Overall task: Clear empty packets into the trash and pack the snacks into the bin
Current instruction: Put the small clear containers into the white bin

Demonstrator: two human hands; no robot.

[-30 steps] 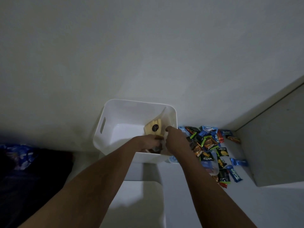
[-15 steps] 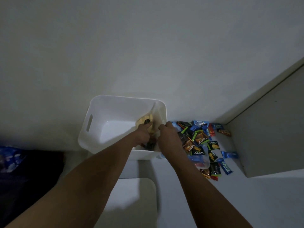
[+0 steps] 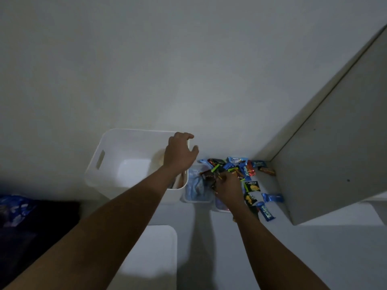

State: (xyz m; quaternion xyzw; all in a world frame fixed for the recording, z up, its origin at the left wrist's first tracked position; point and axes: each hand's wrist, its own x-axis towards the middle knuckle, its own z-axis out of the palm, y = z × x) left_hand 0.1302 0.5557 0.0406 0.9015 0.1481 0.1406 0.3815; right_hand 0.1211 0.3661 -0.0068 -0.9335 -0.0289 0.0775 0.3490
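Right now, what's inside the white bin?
A few tan packets sit by the right wall of the bin. The left hand and forearm cover most of them, so their number cannot be told.

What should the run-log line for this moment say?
left hand: open, at white bin right rim | right hand: grips packets in snack pile | phase: snack pickup
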